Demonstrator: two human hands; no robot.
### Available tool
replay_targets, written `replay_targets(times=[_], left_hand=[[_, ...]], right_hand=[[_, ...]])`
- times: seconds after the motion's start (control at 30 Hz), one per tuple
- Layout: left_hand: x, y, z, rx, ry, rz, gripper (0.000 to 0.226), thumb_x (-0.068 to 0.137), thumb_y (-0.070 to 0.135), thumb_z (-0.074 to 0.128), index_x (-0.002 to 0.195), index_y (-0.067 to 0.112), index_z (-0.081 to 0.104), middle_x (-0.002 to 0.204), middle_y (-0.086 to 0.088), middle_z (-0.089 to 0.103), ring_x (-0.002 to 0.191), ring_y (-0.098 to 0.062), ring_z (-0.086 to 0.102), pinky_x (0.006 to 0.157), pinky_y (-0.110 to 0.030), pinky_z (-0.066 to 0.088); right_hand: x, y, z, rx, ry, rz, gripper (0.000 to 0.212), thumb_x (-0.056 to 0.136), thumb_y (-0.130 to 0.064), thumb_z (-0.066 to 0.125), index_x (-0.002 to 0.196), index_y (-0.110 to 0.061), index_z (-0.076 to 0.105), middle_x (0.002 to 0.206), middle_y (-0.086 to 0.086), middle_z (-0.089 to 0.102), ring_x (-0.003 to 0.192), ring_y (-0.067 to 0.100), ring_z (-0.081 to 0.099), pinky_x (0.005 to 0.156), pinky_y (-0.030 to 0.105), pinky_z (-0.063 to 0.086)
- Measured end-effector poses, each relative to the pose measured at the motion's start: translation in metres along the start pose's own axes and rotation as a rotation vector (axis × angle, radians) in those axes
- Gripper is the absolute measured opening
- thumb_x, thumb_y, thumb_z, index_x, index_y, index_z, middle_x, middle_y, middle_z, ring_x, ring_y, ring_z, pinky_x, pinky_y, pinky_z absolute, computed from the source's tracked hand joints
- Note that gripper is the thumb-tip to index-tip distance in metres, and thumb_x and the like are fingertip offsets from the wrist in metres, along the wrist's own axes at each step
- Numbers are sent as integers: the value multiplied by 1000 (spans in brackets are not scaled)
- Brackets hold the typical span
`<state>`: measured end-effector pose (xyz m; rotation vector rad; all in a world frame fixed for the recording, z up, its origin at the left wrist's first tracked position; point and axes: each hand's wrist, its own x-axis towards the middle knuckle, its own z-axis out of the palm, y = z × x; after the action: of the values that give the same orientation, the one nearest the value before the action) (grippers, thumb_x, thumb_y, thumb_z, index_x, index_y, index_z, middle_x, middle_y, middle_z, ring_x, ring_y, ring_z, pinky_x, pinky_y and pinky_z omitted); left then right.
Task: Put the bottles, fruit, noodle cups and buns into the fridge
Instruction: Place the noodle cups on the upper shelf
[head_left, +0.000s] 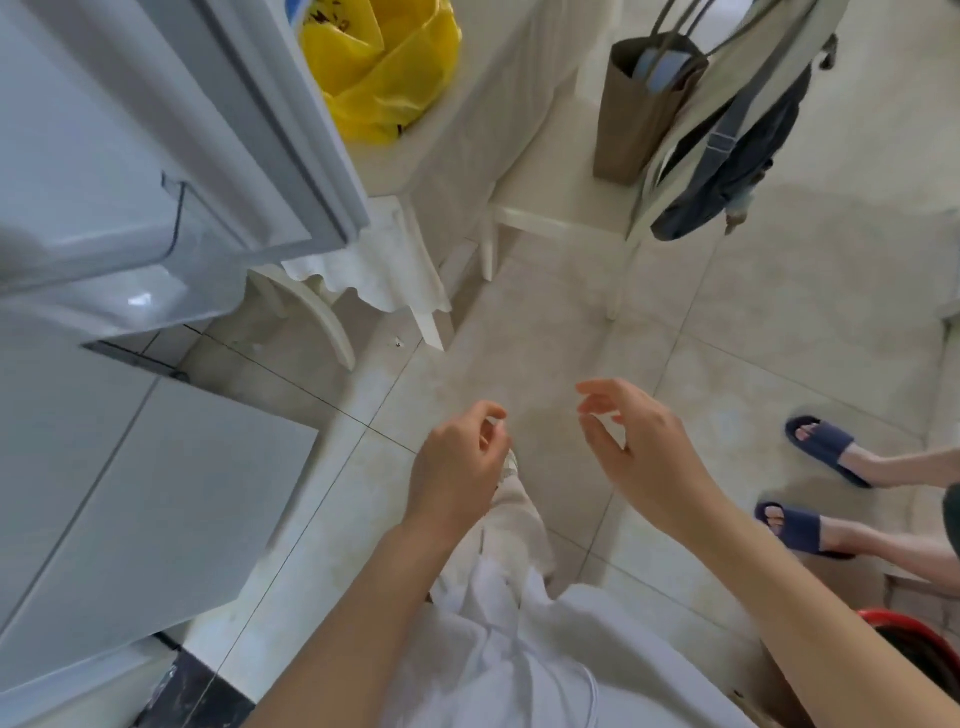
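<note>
Head view, looking steeply down at a pale tiled floor (545, 322). Two bare hands hang in the lower middle of the frame, well apart from each other and over the floor. The left hand (457, 467) has its fingers curled loosely inward, a narrow grip with nothing in it. The right hand (644, 447) has its fingers spread and gently bent, a wide grip, also empty. Both forearms run down to the bottom edge, over a white shirt and light trousers.

The fridge (104, 441) fills the left side of the frame, its white door (171, 130) swung open at the upper left with a clear plastic door shelf (176, 218) showing. No bottles, fruit, noodle cups or buns can be made out anywhere in the frame.

At the top centre a yellow plastic bag (384, 67) sits on a worktop (467, 119) draped in a cream cloth; what it contains cannot be told. To the upper right a brown paper bag (639, 109) stands on a white chair (550, 218), beside hanging dark clothing (737, 171). At the right edge, another person's feet in dark blue slippers (821, 447) rest on the floor, with a red rim (904, 623) below them.
</note>
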<state>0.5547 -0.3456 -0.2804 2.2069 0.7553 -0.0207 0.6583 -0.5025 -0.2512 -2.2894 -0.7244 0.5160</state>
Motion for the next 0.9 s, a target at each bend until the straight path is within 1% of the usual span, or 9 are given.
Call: replay_targets(times=[0.1, 0.2, 0.3, 0.47, 0.6, 0.7, 0.77, 0.83, 0.9], left_hand=[[56, 9, -8, 34, -40, -22, 21, 97, 31, 48, 110, 23, 63, 81, 10, 63, 81, -17, 64, 74, -36, 53], [111, 23, -20, 45, -55, -3, 21, 97, 30, 48, 110, 23, 63, 86, 9, 66, 83, -17, 63, 75, -38, 53], [163, 35, -33, 71, -45, 16, 19, 96, 29, 49, 109, 24, 63, 88, 9, 67, 83, -16, 63, 76, -37, 53], [232, 50, -52, 36, 56, 13, 18, 95, 25, 52, 108, 22, 64, 85, 8, 66, 79, -11, 62, 74, -35, 52], [277, 58, -58, -13, 136, -56, 19, 93, 22, 53, 108, 22, 65, 81, 10, 63, 77, -11, 62, 74, -33, 51], [309, 66, -59, -55, 192, -135, 21, 92, 22, 51, 109, 26, 64, 80, 12, 61, 75, -4, 59, 70, -29, 51], [331, 72, -61, -86, 237, -200, 22, 92, 23, 50, 109, 28, 63, 79, 14, 61, 75, -1, 59, 68, -27, 51], [352, 81, -65, -132, 300, -262, 23, 92, 23, 50, 109, 29, 64, 76, 14, 61, 75, -1, 59, 69, -28, 52], [371, 90, -70, -169, 372, -303, 23, 92, 22, 50, 110, 27, 64, 78, 15, 61, 77, 1, 59, 71, -29, 54]], right_hand=[[55, -2, -17, -16, 28, -17, 25, 93, -7, 57, 117, -8, 60, 100, 3, 66, 95, 16, 62, 86, 25, 46], [112, -9, -31, -30, 35, -42, 25, 92, -5, 57, 117, -6, 61, 101, 6, 66, 96, 20, 62, 87, 30, 48], [169, -14, -41, -31, 38, -80, 26, 93, -8, 57, 118, -8, 60, 103, 4, 66, 97, 18, 62, 88, 33, 50], [251, -17, -49, -10, 20, -153, 25, 93, -12, 58, 117, -12, 61, 100, -3, 65, 96, 13, 62, 87, 29, 50], [319, -18, -57, -29, -20, -243, 24, 90, -10, 61, 113, -13, 62, 95, -10, 60, 92, 11, 62, 84, 26, 48], [370, -21, -68, -15, -55, -306, 23, 88, -8, 63, 110, -15, 64, 92, -11, 61, 90, 11, 63, 81, 23, 46], [403, -23, -76, -16, -108, -368, 22, 88, -8, 63, 109, -15, 63, 94, -9, 63, 91, 13, 64, 82, 27, 49], [435, -27, -87, -28, -170, -417, 22, 90, -10, 61, 111, -14, 63, 99, -4, 66, 93, 17, 65, 84, 32, 51], [466, -33, -97, -46, -229, -459, 23, 91, -12, 59, 114, -12, 63, 102, -1, 67, 95, 19, 65, 86, 36, 51]])
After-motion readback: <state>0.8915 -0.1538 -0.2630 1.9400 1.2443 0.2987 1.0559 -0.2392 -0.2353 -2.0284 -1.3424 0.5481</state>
